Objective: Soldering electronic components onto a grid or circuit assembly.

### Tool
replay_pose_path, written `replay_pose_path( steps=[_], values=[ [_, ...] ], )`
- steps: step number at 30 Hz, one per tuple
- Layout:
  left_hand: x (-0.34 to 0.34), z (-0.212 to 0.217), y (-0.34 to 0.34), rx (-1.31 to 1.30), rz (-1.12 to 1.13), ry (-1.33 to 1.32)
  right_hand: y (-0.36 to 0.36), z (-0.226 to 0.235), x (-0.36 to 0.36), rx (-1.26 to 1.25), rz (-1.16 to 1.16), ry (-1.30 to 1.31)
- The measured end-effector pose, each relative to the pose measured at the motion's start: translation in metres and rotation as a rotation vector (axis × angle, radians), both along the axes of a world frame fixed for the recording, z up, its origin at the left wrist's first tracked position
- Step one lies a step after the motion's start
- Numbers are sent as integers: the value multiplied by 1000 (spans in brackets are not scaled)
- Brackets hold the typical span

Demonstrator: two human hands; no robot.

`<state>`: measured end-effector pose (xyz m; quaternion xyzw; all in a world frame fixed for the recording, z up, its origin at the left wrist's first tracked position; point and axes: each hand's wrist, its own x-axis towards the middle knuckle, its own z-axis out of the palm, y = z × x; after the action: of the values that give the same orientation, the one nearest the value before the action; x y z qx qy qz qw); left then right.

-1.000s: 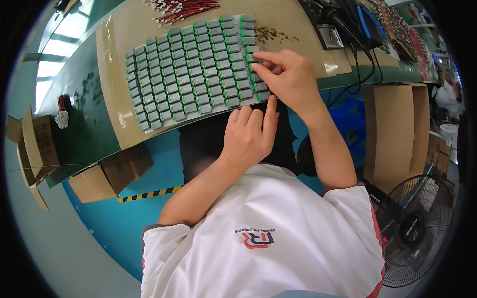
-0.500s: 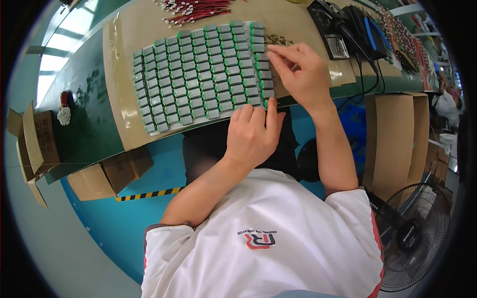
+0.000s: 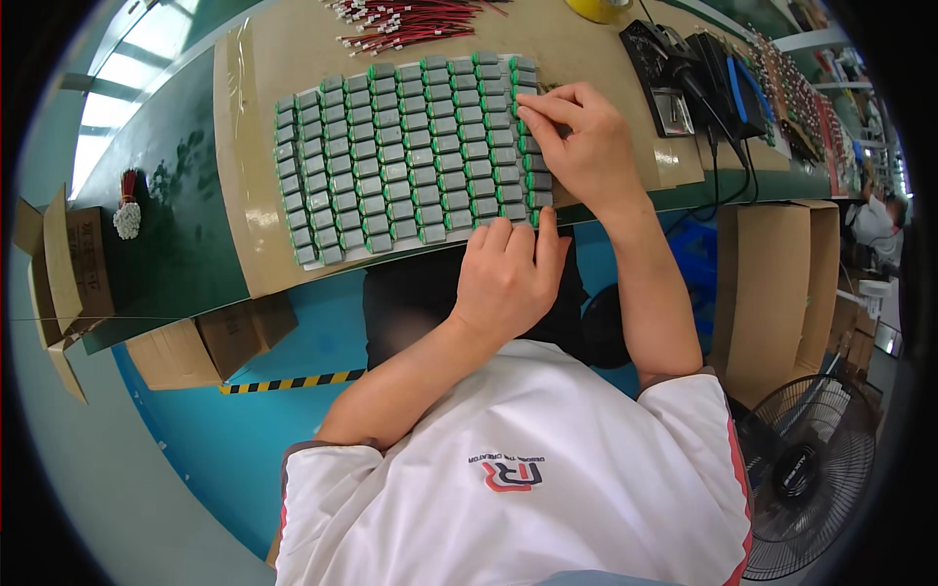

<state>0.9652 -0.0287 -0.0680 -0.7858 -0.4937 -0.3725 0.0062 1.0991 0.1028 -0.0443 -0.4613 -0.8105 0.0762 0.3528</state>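
Since a second ago the right hand point(image 3: 576, 146) had slid up along the right edge of the tray of small grey-green components point(image 3: 410, 156); the left hand point(image 3: 508, 278) stayed put at the near edge. Right grip: thumb and forefinger pressed together on one component in the end column, likely seating or aligning it. Left grip: fingers flat, closed together, holding nothing, apparently bracing the tray so it didn't skid. Tray sat on a brown cardboard sheet point(image 3: 244, 195) on the green tabletop point(image 3: 176, 195), close to the body for reach. Red wire bundle point(image 3: 410, 20) lay beyond it.
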Motion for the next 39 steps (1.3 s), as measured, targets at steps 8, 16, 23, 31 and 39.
replay_pose_path(
  steps=[8, 16, 23, 31, 39],
  values=[
    [0, 1, 0, -21, -13, -21, 3, 3, -3, 45, -13, -25],
    [0, 2, 0, -17, -2, -30, 0, 11, -9, 73, -93, -147],
    [1, 2, -1, -43, 1, -36, -3, 13, -19, 51, -154, -148],
    [1, 4, -1, -46, 1, -38, -5, 10, -22, 75, -166, -172],
    [2, 2, 1, -40, 18, -55, -1, 9, -18, 39, -120, -59]
  ],
)
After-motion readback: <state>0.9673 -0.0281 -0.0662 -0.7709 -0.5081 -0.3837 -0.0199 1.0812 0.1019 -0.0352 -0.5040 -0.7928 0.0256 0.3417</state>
